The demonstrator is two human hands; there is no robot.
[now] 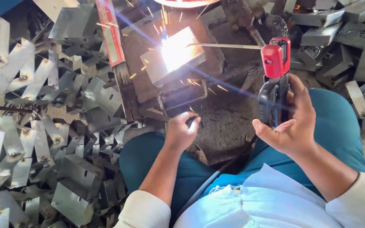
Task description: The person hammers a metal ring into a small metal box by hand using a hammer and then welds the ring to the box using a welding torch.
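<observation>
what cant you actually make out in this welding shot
- Head view: the top of the metal piece under the rod is washed out by arc glare; the joint cannot be seen.
- What the left hand pinches is hidden by its own fingers.
- The round object at the top is cut off by the frame edge.
- The right hand covers much of the electrode holder grip.
</observation>
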